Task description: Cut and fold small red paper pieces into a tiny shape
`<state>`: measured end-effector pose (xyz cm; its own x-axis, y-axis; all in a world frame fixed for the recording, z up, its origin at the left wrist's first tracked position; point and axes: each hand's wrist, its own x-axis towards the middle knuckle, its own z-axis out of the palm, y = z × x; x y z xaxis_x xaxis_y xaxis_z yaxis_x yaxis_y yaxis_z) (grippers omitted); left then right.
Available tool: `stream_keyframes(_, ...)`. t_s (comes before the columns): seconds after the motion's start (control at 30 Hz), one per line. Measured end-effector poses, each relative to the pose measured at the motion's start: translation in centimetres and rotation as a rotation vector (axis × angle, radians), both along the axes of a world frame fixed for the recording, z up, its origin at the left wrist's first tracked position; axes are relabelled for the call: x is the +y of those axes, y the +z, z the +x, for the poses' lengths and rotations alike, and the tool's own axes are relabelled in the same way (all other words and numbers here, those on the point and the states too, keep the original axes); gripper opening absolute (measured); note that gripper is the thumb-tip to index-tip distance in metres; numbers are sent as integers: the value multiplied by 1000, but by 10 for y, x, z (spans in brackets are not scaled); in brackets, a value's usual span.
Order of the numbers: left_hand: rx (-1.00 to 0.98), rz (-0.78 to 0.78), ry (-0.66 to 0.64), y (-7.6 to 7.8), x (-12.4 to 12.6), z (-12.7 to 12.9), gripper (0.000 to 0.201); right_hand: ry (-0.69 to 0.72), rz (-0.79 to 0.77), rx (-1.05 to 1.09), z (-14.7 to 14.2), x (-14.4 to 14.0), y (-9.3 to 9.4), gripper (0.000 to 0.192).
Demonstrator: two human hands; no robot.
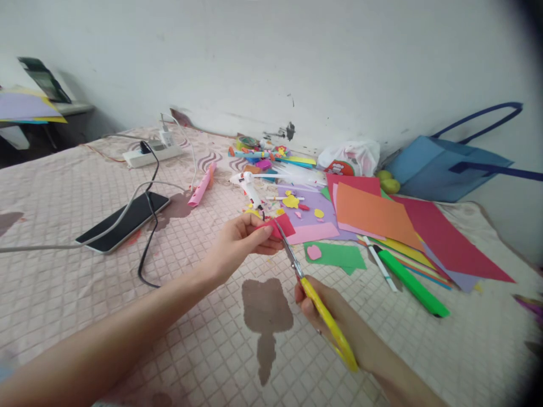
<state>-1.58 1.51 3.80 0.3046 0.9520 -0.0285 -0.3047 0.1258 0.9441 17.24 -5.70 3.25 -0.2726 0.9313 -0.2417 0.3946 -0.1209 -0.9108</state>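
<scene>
My left hand [244, 240] pinches a small piece of red paper [286, 225] between thumb and fingers, above the middle of the table. Yellow-handled scissors [324, 316] are in my right hand [326, 308], its fingers wrapped round the handles. The scissor blades point up and left and meet the red paper beside my left fingertips. How far the blades are parted is hard to make out. Just beyond my hands lies a white glue gun [250, 189]. To the right of the paper is a green paper strip [339, 255] with a pink cut-out [314, 252] on it.
Coloured sheets, an orange one [377, 215] on top, lie at right beside a green cutter [413, 282]. A blue bag [445, 167] stands by the wall. At left are a black phone [127, 220], cables and a white power strip [153, 154]. A pink paper roll [202, 185] lies behind.
</scene>
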Motion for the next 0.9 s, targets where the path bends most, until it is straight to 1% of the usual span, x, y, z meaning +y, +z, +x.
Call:
stream_keyframes(0.17, 17, -11, -2, 1, 0, -1, 20, 34, -129, 85, 3, -2, -7, 26)
stream_keyframes(0.3, 23, -13, -12, 1, 0, -1, 19, -3, -191, 136, 4, -3, -13, 22)
stream_keyframes(0.4, 19, -8, -20, 1, 1, -2, 19, -46, -245, 185, 4, -1, -16, 22)
stream_keyframes(0.47, 14, -6, -23, 0, 1, -2, 19, -61, -251, 183, 4, 0, -18, 23)
stream_keyframes(0.57, 16, -10, -25, 0, 2, -2, 19, -71, -209, 148, 3, 0, -18, 25)
stream_keyframes(0.7, 18, -16, -39, 2, 2, -4, 19, -43, -133, 107, 1, -1, -12, 25)
stream_keyframes(0.83, -1, -17, -59, 3, 2, -4, 18, 31, 20, -14, 2, 0, -7, 19)
stream_keyframes(0.9, -8, -22, -65, 2, 2, -3, 18, 61, 71, -69, 3, 0, -6, 18)
